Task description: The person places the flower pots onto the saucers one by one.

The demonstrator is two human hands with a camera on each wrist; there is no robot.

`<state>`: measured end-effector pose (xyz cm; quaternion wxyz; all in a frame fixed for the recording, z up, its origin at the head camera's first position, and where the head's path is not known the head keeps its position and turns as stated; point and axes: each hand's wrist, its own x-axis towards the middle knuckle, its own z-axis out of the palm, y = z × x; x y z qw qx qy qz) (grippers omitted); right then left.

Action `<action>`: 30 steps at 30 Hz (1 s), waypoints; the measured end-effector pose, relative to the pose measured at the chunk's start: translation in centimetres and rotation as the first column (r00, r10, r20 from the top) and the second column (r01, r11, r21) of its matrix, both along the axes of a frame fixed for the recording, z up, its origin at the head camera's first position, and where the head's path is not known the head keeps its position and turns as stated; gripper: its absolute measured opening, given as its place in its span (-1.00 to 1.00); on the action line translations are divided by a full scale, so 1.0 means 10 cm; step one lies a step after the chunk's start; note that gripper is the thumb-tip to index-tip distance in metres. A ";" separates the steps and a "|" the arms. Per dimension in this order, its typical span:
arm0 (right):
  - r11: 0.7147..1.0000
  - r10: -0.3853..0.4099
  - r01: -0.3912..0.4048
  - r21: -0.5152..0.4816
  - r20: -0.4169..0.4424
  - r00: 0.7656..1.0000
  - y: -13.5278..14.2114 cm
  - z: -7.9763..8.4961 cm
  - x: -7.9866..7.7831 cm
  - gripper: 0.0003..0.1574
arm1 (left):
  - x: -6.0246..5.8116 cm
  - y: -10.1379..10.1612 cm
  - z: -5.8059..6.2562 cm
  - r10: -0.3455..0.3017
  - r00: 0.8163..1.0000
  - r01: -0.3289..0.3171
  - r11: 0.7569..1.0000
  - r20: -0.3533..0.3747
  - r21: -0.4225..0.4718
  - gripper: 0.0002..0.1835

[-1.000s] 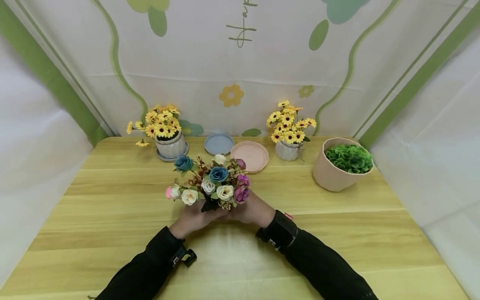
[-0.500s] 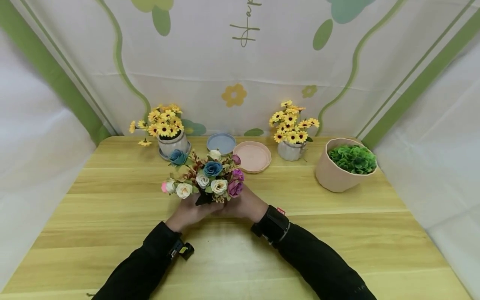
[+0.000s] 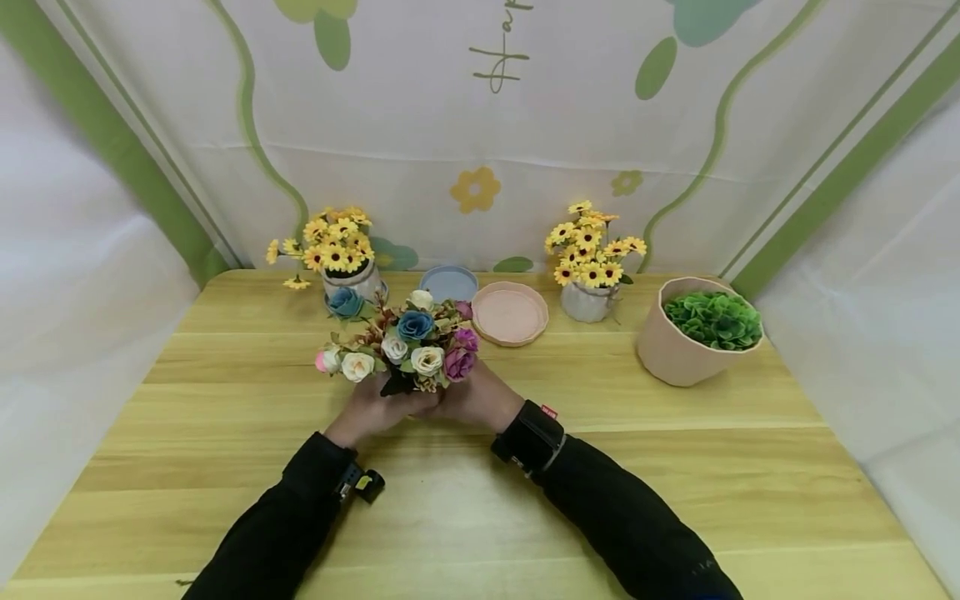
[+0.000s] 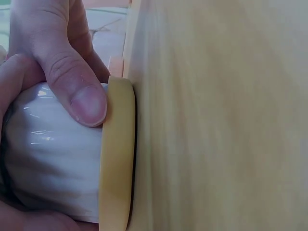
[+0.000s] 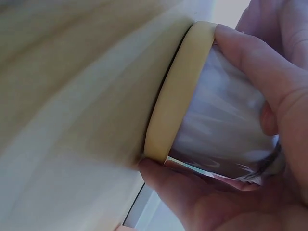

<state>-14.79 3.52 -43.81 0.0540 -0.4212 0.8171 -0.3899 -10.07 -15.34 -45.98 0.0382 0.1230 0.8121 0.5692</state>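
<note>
A glazed white-grey flower pot point(image 4: 57, 149) stands on a yellow saucer point(image 4: 118, 149), low at the tabletop. From it rises a bouquet of artificial roses point(image 3: 412, 325) in blue, cream and purple, which hides the pot in the head view. My left hand point(image 3: 378, 408) grips the pot's side, its thumb point(image 4: 79, 91) pressed just above the saucer. On the opposite side my right hand point(image 3: 480, 396) holds the pot and saucer; in the right wrist view its thumb and a fingertip touch the saucer's rim.
Behind the roses stands a pot of yellow daisies point(image 3: 341, 242). A blue saucer point(image 3: 448, 283) and a pink saucer point(image 3: 510, 313) lie at the back. Further right are a second daisy pot point(image 3: 588, 300) and a large pink pot point(image 3: 678, 354) of green leaves.
Both hands have carried or slid the rose pot to the left and a little away, towards the left daisy pot. The head view has shifted slightly.
</note>
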 end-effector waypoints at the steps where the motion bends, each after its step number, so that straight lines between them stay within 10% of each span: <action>1: 1.000 0.002 -0.002 -0.011 0.021 1.000 -0.02 0.00 -0.01 0.02 | -0.01 -0.02 0.00 -0.005 1.000 0.005 1.000 0.004 0.008 -0.14; 16: 0.998 -0.015 0.012 0.056 0.062 0.998 -0.24 0.04 -0.12 0.12 | -0.15 -0.22 -0.01 -0.041 0.993 0.049 0.997 -0.112 0.067 -0.22; 30: 1.000 -0.008 0.006 0.016 0.139 0.990 -0.46 0.02 -0.25 0.29 | -0.25 -0.41 0.03 0.020 1.000 -0.020 0.997 0.006 0.069 -0.14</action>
